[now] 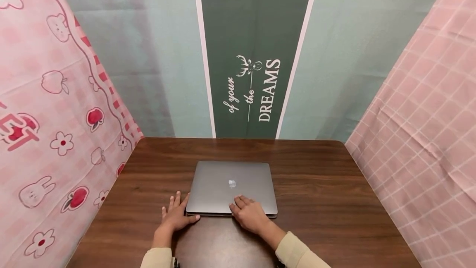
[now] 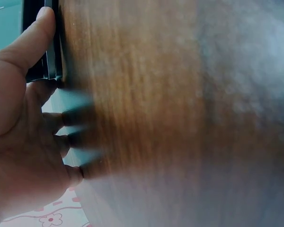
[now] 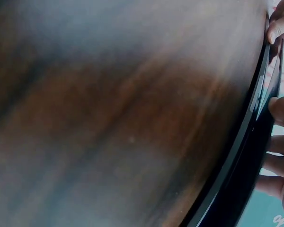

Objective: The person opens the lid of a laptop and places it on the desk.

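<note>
As hands (image 1: 251, 215) touch a laptop (image 1: 231, 187), left hand (image 1: 174, 217) spread, right hand (image 1: 251, 215) apparently pinching lid (image 1: 245, 175)

A pale cream left sleeve (image 1: 158, 258) and a matching right sleeve (image 1: 300, 253) are worn, each finished with a plain edge. Beside the left one, a small dark piece (image 1: 176, 263) is partly seen.

One grey laptop (image 1: 210, 189) (pale logo (image 1: 232, 183) at mid-lid) lies on a brown wood-grain table (image 1: 320, 206). Left hand (image 1: 174, 217): fingers spread, at the laptop's near left corner. Right hand (image 1: 250, 214): fingers rest on the lid near its front edge. Sleeves (image 1: 158, 257): two, cream. Backdrop (image 1: 256, 11): green, lettered sideways. Side cloths: pink, fruit-printed cloth (image 1: 33, 69) left, checked cloth (image 1: 427, 106) right.
</note>
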Available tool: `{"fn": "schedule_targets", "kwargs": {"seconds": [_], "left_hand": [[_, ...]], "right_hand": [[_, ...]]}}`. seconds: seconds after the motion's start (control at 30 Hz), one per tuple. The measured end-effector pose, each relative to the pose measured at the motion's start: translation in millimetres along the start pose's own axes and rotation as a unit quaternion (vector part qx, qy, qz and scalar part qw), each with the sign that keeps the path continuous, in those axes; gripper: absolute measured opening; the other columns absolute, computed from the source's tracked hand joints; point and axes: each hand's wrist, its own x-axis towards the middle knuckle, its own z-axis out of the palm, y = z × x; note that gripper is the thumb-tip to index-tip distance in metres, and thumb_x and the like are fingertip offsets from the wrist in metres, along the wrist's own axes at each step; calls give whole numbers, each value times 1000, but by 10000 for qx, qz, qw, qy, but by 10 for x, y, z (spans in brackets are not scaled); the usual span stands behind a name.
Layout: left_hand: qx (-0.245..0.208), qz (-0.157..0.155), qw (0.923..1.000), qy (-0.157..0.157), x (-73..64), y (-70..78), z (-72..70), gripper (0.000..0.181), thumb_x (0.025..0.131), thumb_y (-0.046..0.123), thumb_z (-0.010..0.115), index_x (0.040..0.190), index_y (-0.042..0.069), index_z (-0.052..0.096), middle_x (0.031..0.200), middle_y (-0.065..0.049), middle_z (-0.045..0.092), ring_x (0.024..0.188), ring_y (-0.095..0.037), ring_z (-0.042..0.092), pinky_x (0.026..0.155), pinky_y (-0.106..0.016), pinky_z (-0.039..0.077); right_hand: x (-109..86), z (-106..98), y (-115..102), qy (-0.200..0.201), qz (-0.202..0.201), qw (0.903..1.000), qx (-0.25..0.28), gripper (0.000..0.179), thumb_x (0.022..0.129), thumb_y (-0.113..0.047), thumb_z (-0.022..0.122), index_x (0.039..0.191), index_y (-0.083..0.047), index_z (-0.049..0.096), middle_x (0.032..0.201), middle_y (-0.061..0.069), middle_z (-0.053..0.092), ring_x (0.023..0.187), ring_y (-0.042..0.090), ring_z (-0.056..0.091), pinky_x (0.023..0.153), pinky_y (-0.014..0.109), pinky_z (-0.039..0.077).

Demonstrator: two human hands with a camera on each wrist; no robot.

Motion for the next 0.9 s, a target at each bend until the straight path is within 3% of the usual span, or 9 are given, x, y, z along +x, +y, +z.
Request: {"fn": "schedule_targets", "kwargs": {"seconds": [0.13, 0.37, 0.9], "left_hand": [[18, -59, 10000, -22, -34, -21, 9, 92, 73, 46, 74, 145, 6, 32, 149, -29, 7, 134, -48, 0, 96, -69, -1], [58, 36, 9999, 122, -10, 2, -8, 91, 73, 47, 74, 144, 6, 34, 149, -29, 10, 134, -47, 3, 97, -69, 1], [135, 88, 9998, 132, -25, 25, -18, 83, 73, 47, 74, 130, -8, 47, 148, -30, 11, 134, -48, 6, 98, -68, 2]], "right_hand": [[-22, 18, -37, 423, 26, 9989, 222, 27, 94, -26, 48, 98, -11, 71, 102, 13, 67, 91, 28, 65, 63, 39, 54], [16, -6, -26, 797, 407, 9956, 263, 41, 100, -27, 33, 98, -13, 72, 101, 11, 68, 93, 26, 64, 67, 41, 54], [128, -39, 16, 1599, 738, 9841, 247, 35, 99, -24, 39, 95, -11, 71, 98, 10, 68, 90, 25, 65, 72, 45, 51]]}}
